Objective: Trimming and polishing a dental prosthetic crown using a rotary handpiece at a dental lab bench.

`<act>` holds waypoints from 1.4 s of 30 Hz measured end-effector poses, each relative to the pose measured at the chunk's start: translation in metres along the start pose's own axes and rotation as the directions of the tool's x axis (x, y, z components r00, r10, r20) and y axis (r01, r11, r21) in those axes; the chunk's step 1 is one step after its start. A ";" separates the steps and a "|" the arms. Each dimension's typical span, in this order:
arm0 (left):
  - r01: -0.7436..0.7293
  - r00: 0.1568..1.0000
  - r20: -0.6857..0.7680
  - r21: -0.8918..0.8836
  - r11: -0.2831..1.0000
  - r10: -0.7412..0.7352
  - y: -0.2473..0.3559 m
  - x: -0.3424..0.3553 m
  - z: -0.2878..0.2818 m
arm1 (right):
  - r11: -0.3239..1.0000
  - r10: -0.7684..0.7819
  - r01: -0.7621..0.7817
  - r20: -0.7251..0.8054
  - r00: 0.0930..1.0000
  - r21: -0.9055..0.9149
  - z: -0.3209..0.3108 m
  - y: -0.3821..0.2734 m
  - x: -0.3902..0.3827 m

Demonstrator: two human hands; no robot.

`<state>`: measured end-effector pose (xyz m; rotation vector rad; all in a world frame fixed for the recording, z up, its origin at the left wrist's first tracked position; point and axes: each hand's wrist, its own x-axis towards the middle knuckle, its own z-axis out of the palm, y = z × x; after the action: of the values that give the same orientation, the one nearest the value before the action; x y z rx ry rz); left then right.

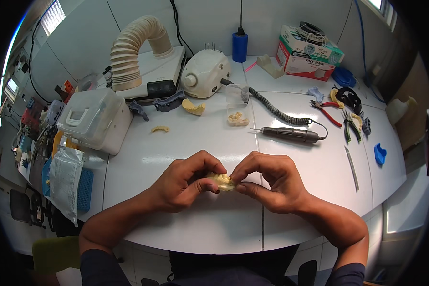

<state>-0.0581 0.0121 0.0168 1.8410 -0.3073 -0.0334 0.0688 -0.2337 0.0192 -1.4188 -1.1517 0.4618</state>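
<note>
A pale yellow dental model [222,181] with tooth shapes along its top is held between my two hands, just above the white table [186,229]. My left hand [183,183] pinches its left end between thumb and curled fingers. On its right end, the fingertips and thumb of my right hand [271,181] press close together. My fingers cover both ends of the model. Beyond my hands, a small yellow row of teeth [160,129] lies at the left, and another tooth model [238,119] sits in a clear box.
A grey rotary handpiece [291,135] lies beyond my right hand, its coiled cord leading to a white control unit [206,74]. Red-handled pliers [328,113], green-handled pliers [351,127] and a knife [352,168] lie at right. A lidded white box [93,117] stands at left by a ribbed hose [128,52].
</note>
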 end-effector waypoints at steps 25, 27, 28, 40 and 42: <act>-0.034 0.999 0.004 -0.007 0.999 0.034 -0.003 0.003 0.001 | 0.974 -0.145 0.144 0.007 0.989 -0.173 0.005 -0.004 0.001; -0.066 0.998 0.006 0.022 0.998 0.066 -0.003 0.004 0.002 | 0.970 -0.171 0.168 -0.001 0.985 -0.179 0.006 -0.003 0.001; -0.081 0.997 -0.012 0.000 0.997 0.081 -0.004 0.004 0.003 | 0.969 -0.170 0.168 0.001 0.985 -0.182 0.006 -0.002 0.001; -0.183 0.982 0.052 0.057 0.981 0.180 -0.008 0.007 -0.004 | 0.987 -0.128 0.118 -0.097 0.987 -0.110 -0.004 0.002 0.002; -0.165 0.986 0.040 0.010 0.986 0.165 -0.008 0.007 -0.004 | 0.981 -0.143 0.126 -0.108 0.984 -0.147 -0.009 0.003 0.003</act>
<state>-0.0492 0.0161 0.0116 1.8243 -0.4875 0.0481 0.0784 -0.2349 0.0200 -1.4565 -1.1932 0.2021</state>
